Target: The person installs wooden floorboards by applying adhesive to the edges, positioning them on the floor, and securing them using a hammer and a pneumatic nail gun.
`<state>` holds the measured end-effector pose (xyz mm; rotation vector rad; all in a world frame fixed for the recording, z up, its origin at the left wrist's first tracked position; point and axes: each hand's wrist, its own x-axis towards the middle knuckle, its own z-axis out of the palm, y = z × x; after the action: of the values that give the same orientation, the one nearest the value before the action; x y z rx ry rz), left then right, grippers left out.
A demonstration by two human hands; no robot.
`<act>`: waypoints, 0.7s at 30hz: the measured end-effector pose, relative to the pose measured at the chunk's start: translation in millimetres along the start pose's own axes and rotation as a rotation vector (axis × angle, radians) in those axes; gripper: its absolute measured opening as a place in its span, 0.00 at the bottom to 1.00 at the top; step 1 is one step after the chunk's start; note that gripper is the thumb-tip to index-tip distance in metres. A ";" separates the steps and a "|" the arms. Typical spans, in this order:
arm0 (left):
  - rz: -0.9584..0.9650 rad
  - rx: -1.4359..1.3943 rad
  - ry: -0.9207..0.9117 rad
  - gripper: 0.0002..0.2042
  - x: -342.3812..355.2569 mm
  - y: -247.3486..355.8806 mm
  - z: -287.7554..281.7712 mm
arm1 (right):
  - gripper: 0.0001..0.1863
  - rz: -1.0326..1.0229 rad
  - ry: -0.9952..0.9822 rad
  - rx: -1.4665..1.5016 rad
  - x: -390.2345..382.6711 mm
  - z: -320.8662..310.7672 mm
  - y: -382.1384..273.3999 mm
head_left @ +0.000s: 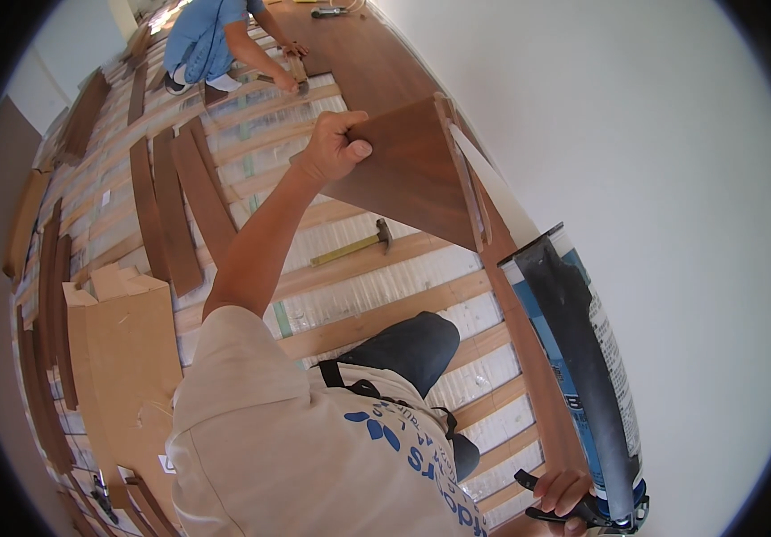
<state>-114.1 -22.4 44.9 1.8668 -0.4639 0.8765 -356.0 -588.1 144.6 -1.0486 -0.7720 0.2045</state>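
Brown floorboard (pixel 399 179) hangs tilted above the wooden battens (pixel 385 306), near the white wall (pixel 690 179), its near corner pinched between the thumb and curled fingers of the left hand (pixel 336 148); the fingertips behind the board are hidden. The right hand (pixel 564 497) wraps round the black handle of a caulking gun (pixel 618 447) at the lower edge, where the rest of the hand is cut off; how far the trigger is squeezed I cannot tell. Lettering covers the gun's blue and white cartridge (pixel 614 376): pale characters on the blue side, partly masked by the black cradle, and dense lines on the white side, too small to make out. Its white nozzle (pixel 495 190) slants up beside the board's edge, and whether the tip touches is unclear. Larger blue print and a blue motif mark the beige shirt (pixel 251 430), slanted by the folds and cut off below. A small white label (pixel 167 464) by the torn cardboard box (pixel 126 358) is illegible. Between the battens, a hammer (pixel 383 236) with a yellowish handle lies under the left forearm's side. A co-worker in blue (pixel 202 45), cropped by the upper edge, crouches over the battens; the tool there is hard to identify.
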 end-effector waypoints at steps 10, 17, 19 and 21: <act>0.011 0.033 -0.009 0.39 1.0 2.6 -1.0 | 0.26 0.005 0.117 -0.001 2.5 5.6 -6.8; 0.006 0.051 -0.018 0.39 0.5 -0.4 0.3 | 0.30 0.030 0.107 -0.091 -13.0 -4.6 -20.1; 0.016 0.038 -0.012 0.38 1.4 1.4 1.7 | 0.30 0.006 0.129 -0.090 -12.3 -1.6 -22.1; 0.029 0.029 -0.006 0.38 2.0 3.1 1.3 | 0.31 -0.014 0.142 -0.098 -14.0 0.4 -25.7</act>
<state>-114.3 -24.8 48.0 1.8943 -0.4850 0.9013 -371.5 -607.8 159.7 -1.1374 -0.6664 0.0802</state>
